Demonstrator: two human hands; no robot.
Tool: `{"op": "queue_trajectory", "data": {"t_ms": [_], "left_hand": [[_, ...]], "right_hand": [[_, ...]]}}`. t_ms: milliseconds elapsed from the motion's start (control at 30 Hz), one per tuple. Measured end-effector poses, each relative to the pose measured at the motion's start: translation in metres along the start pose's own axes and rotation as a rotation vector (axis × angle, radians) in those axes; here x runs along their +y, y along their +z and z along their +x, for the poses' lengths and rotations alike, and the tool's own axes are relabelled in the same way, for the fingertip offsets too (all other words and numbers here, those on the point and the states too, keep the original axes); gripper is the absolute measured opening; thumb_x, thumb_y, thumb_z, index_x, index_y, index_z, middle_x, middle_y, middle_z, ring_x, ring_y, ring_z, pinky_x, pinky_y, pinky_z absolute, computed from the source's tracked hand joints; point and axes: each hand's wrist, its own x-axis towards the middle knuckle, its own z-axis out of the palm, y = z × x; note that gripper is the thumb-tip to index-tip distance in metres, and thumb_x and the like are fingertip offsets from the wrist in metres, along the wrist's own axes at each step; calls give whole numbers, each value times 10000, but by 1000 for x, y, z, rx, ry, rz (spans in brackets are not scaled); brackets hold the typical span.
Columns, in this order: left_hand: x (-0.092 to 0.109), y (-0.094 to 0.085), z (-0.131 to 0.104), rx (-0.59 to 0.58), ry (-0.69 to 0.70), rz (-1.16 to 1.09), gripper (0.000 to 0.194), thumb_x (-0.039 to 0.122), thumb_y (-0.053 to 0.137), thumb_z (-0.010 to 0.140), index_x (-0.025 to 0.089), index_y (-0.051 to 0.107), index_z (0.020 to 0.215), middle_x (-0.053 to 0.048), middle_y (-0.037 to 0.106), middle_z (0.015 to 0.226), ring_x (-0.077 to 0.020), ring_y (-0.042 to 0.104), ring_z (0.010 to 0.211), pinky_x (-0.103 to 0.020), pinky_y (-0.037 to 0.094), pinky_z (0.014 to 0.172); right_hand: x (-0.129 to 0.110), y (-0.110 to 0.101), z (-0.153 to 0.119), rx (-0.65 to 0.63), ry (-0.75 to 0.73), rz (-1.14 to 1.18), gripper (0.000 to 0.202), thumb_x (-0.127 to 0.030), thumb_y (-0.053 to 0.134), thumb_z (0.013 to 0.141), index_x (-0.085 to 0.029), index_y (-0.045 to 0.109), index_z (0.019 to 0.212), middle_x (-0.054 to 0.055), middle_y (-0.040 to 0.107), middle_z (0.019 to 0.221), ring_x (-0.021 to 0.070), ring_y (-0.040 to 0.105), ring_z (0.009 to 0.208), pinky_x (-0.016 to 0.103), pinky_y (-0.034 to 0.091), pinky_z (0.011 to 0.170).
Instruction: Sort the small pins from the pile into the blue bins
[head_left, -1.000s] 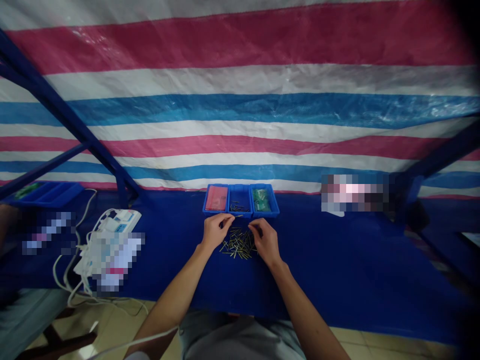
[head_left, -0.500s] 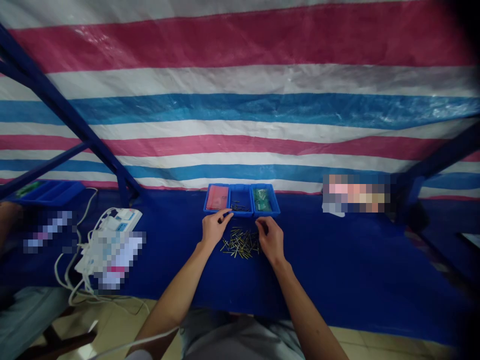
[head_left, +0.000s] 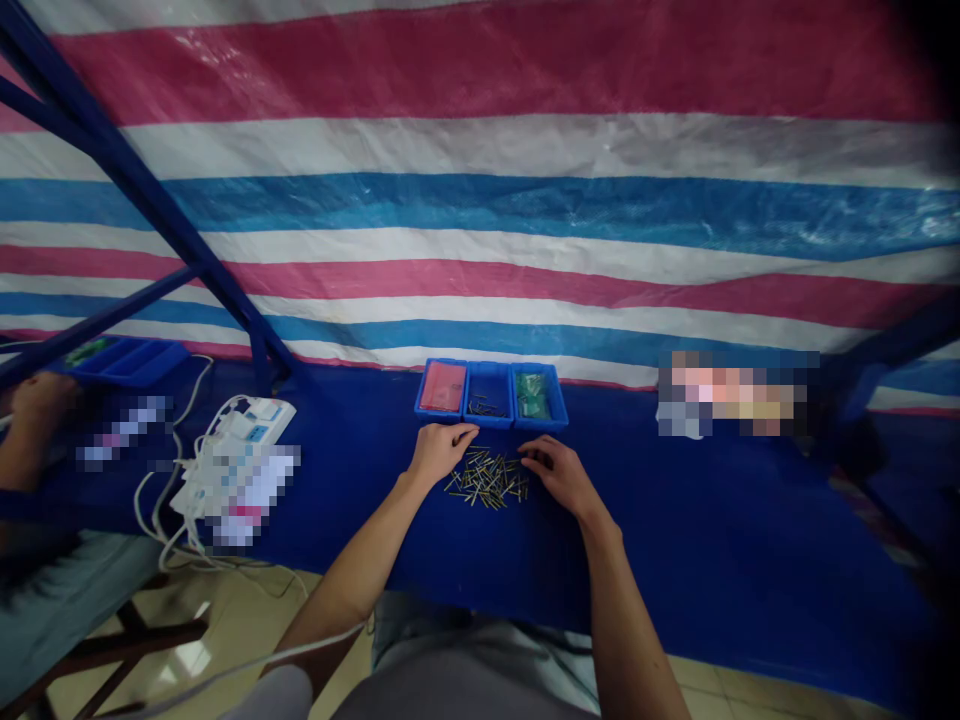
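A loose pile of thin, short metal pieces [head_left: 487,482], like nails or screws, lies on the blue table between my two hands. My left hand [head_left: 442,450] is at the pile's upper left, its thumb and fingertips pinched; whatever they hold is too small to make out. On the other side my right hand [head_left: 561,472] is curved, thumb and forefinger slightly apart, with nothing visible between them. Just beyond my hands stands a blue three-part tray [head_left: 491,420]. Its left section has pink packets [head_left: 443,386], the middle a few thin metal pieces [head_left: 486,408], the right green packets [head_left: 533,396].
A white power strip [head_left: 259,420] and tangled white cables [head_left: 161,520] lie to the left. Further left are another blue tray [head_left: 142,362] and another person's hand [head_left: 41,405]. Striped sheeting [head_left: 480,230] hangs behind the table. Blurred items [head_left: 720,395] sit at the right.
My right hand has moved slightly right, away from the pile, and its fingers look less closed. My left hand stays pinched near the tray. The camera view has shifted a little.
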Motion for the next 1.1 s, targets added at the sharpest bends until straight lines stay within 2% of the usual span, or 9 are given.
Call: {"op": "queue_trajectory", "data": {"t_ms": [267,400,533,733,900,1000,1100], "left_hand": [[3,1,1,-70,-79,211,245,389,601,935,298,782,1073,-43,745,724,-172,664,648,-240,421,656],[4,1,3,-98,-143,255,244,415,603,931,306,774,1066,-45,754,768,-189,683,695,-247,434,674],[5,0,3,-136,-151,274,229,407,588,942,304,766,1042,-42,753,776,-202,696,726,-247,426,675],[6,-5,3,-171,-86,264,221,383,566,961,278,746,1033,-43,770,844,-197,699,736,-244,413,669],[9,-7,-1,-175,76,89,223,371,549,978,261,741,1005,-7,747,767,-153,675,687,-230,417,680],[16,-9,-2,-174,136,-9,231,373,539,983,243,730,988,6,711,708,-136,646,638,-227,429,694],[23,-12,-2,-172,161,-105,222,322,498,1002,214,690,1030,-3,702,745,-132,651,669,-221,446,711]], "right_hand": [[-3,11,1,35,-45,-111,136,-258,610,887,-216,735,921,24,611,802,158,576,694,287,459,667],[-2,10,1,35,-43,-112,125,-250,604,897,-216,722,872,24,625,813,161,585,717,281,453,674],[-2,11,1,29,-47,-118,127,-251,601,902,-213,717,867,28,641,836,164,593,742,285,452,692],[-5,10,0,41,-46,-106,150,-315,605,918,-219,720,935,30,644,819,171,593,722,290,456,666],[-16,8,-3,136,-37,-59,224,-390,562,959,-214,699,985,43,661,868,169,587,693,305,460,663],[-28,13,-3,223,-65,-23,246,-373,505,994,-213,691,1002,63,666,922,189,613,781,325,484,732],[-38,21,-3,262,-120,-12,228,-343,495,1003,-222,681,1054,76,668,979,213,618,895,352,493,814]]}}
